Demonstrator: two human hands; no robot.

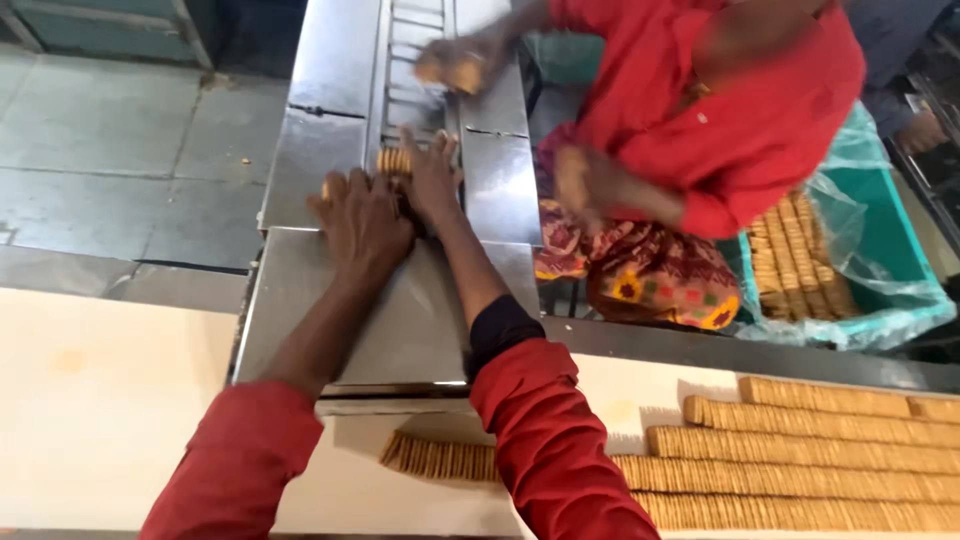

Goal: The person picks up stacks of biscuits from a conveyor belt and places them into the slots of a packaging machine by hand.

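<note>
Both our hands reach to the upper middle of the frame: left hand (362,222) spread flat on the steel conveyor chute (400,310), right hand (432,172) loosely curled against a short stack of round tan biscuits (393,160).

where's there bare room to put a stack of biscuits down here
Bare: the pale belt left of the left sleeve, and the steel cover between the forearms. Crowded: biscuit rows fill the belt's right; both hands and a co-worker's hand occupy the slotted channel.
</note>
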